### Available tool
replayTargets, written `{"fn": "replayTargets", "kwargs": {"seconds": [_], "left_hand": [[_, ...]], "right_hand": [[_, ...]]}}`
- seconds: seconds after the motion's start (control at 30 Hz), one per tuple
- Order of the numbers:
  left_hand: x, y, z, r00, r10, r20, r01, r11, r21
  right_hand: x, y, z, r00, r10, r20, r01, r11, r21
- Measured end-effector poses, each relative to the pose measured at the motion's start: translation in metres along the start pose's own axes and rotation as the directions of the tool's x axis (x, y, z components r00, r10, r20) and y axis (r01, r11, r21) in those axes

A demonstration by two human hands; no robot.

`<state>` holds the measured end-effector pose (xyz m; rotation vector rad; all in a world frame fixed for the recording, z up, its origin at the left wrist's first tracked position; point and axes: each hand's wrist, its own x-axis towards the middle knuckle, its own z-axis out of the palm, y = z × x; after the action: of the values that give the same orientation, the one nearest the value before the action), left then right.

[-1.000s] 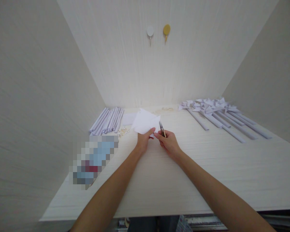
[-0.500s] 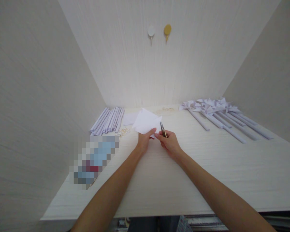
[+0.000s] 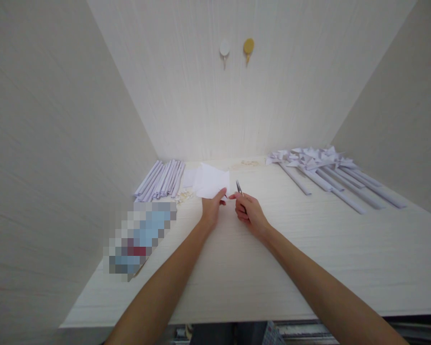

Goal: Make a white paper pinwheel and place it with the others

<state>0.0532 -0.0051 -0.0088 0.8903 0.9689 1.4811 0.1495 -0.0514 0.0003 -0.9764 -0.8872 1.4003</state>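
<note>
The right hand [image 3: 249, 214] is curled closed around small scissors [image 3: 239, 187], blades pointing up and away. Just beside it, the left hand [image 3: 211, 209] pinches the near edge of a white paper sheet [image 3: 211, 181], held over the table [image 3: 309, 249] mid-desk.

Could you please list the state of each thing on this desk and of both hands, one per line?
left hand: shut on the white paper, held just above the desk.
right hand: shut on the small scissors, tips pointing up, blades look closed.
rolled paper tubes: lying bundled at left.
paper pinwheels: assembled, lying flat at right.
wall hooks: bare.
</note>
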Motion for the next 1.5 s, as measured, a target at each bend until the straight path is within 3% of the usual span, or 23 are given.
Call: {"fn": "replayTargets", "kwargs": {"seconds": [0.1,0.2,0.43,1.5], "left_hand": [[0.0026,0.0018,-0.0009,0.998,-0.002,-0.069,-0.001,0.999,-0.048],[0.0031,0.0025,-0.0015,0.999,0.017,-0.049,-0.02,0.998,-0.062],[0.0014,0.0026,-0.0008,1.0,0.002,-0.022,-0.003,0.996,-0.085],[-0.0002,0.0039,-0.0003,0.999,-0.028,0.017,0.03,0.994,-0.107]], "right_hand": [[-0.0049,-0.0011,0.0036,0.993,0.082,0.091,-0.086,0.995,0.041],[-0.0076,0.0006,0.0063,0.987,0.116,0.112,-0.115,0.993,-0.009],[-0.0065,0.001,0.0063,0.983,0.155,0.098,-0.146,0.985,-0.093],[-0.0065,-0.0011,0.0073,0.979,0.185,0.081,-0.179,0.981,-0.069]]}}
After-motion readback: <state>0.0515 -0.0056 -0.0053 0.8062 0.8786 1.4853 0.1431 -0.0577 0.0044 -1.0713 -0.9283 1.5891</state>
